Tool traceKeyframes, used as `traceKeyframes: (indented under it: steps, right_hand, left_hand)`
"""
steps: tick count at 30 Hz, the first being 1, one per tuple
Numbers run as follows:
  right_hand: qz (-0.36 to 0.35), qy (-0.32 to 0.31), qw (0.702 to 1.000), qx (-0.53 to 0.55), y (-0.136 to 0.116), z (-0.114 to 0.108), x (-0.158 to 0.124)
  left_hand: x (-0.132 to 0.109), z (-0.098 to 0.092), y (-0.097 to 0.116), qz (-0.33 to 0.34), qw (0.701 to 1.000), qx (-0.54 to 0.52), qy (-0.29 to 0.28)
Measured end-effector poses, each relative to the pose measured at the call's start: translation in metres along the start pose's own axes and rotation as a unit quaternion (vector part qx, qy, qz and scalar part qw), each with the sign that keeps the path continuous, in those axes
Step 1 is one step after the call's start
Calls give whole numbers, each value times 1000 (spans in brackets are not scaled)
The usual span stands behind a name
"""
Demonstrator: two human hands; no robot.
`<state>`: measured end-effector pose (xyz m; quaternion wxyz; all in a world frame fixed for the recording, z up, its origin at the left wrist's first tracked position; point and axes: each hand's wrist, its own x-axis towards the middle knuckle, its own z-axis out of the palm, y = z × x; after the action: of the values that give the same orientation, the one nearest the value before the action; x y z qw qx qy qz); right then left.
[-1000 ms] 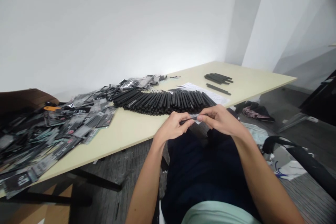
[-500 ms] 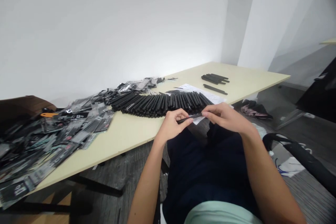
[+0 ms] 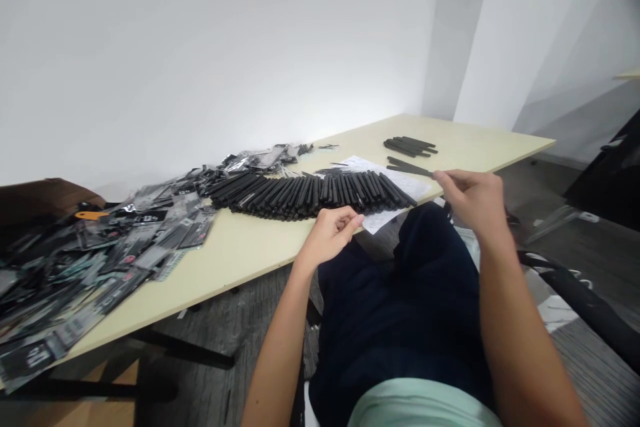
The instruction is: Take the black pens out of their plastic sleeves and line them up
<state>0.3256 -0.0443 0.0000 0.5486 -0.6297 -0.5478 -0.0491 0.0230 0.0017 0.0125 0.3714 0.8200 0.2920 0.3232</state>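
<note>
At the bench's (image 3: pixel 250 250) near edge, a right hand (image 3: pixel 473 200) pinches 1 of 2 black sticks (image 3: pixel 411 167); the left hand (image 3: pixel 327 233) is narrowed, contents unclear.

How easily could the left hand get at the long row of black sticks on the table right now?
Quite easily, it seems, so a likely yes: the left hand is just in front of the row of black sticks, with nothing visible blocking it. Whether they touch, I can't tell.
</note>
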Motion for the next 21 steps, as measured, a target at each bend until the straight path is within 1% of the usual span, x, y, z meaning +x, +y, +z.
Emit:
traceKeyframes:
  steps: [2,4,7,11,14,21]
  right_hand:
    - [-9,-11,998,-58,4,14,1]
    - [-13,-35,995,-89,4,26,0]
    - [-20,-71,990,-122,-1,37,-2]
    - [-39,-106,977,-180,-8,42,-6]
    - [-44,-119,970,-209,-9,44,-8]
    - [-45,-118,971,-202,-8,46,-8]
  left_hand:
    - [0,0,0,-4,1000,12,-3]
    - [-1,0,0,-9,1000,27,-7]
    - [-1,0,1,-12,999,42,-10]
    - [-1,0,2,-13,999,51,-13]
    - [-2,0,4,-15,998,61,-17]
    - [-2,1,4,-18,996,80,-21]
